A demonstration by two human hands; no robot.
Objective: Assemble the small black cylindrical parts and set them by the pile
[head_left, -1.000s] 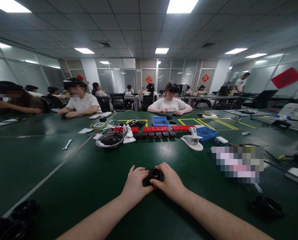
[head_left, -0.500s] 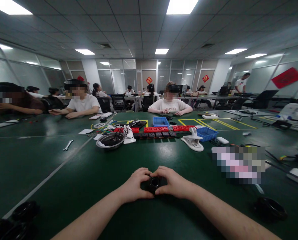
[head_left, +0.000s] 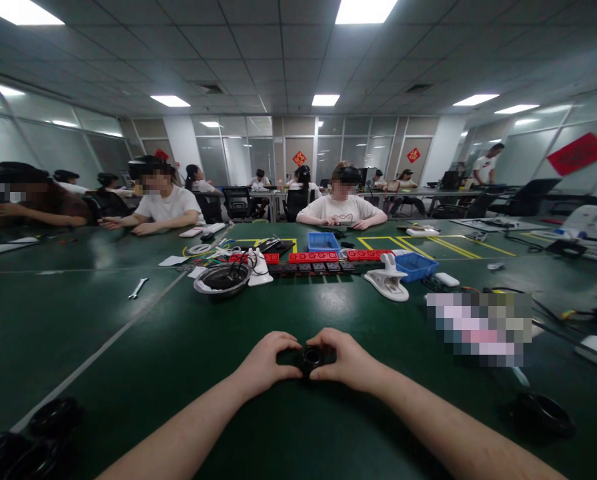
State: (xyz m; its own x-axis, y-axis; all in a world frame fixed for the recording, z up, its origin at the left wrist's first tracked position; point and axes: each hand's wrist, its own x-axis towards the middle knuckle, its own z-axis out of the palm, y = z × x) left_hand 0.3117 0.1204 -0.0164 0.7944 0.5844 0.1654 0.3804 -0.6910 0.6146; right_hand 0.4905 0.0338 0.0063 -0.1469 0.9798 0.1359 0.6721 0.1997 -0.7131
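A small round black part [head_left: 312, 359] with a hole in its middle sits low over the green table between my two hands. My left hand [head_left: 271, 360] curves in from the left, with its fingertips and thumb at the part's left edge. Opposite it, my right hand [head_left: 345, 361] has its fingers over the far right side and its thumb at the near side. The fingers partly cover the part, and its underside is hidden. Larger black rings [head_left: 55, 418] lie at the lower left, and another black ring [head_left: 543, 413] lies at the lower right.
Beyond my hands are a metal bowl [head_left: 222, 280] with black contents, red power strips [head_left: 313, 257], a white clamp base [head_left: 388, 283] and blue trays [head_left: 415, 267]. A wrench [head_left: 138, 289] lies left. Cables and a blurred patch are right. Co-workers sit across the table.
My fingertips, which nearly met around the black part, have drawn slightly apart. The left hand has shifted a little to the left, and more of the part shows.
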